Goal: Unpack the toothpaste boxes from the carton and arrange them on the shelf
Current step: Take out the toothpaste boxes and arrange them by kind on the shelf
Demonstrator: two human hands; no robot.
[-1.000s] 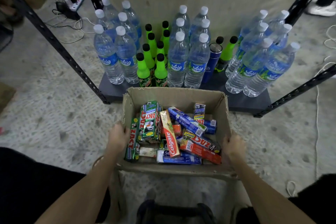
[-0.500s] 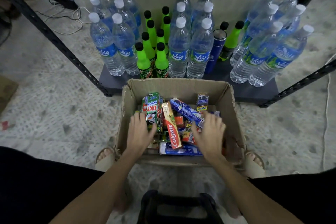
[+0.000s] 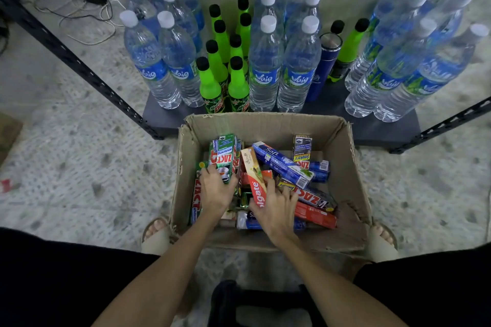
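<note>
Both hands down inside the carton, palms turned downward.

The left hand (image 3: 216, 192) reaches in near the carton's left wall, fingers curled round the lower end of an upright green box. The right hand (image 3: 276, 210) lies toward the middle, its fingers spread and bent over the heap, thumb against the Colgate box. Both bare forearms come up from the bottom edge, converging toward the carton's near wall.

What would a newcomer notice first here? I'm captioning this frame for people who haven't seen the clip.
Both hands reach into the cardboard carton of jumbled toothpaste boxes: the left hand on a green Zact box, the right hand at the Colgate box. Behind, water bottles and green soda bottles crowd the shelf.
</note>
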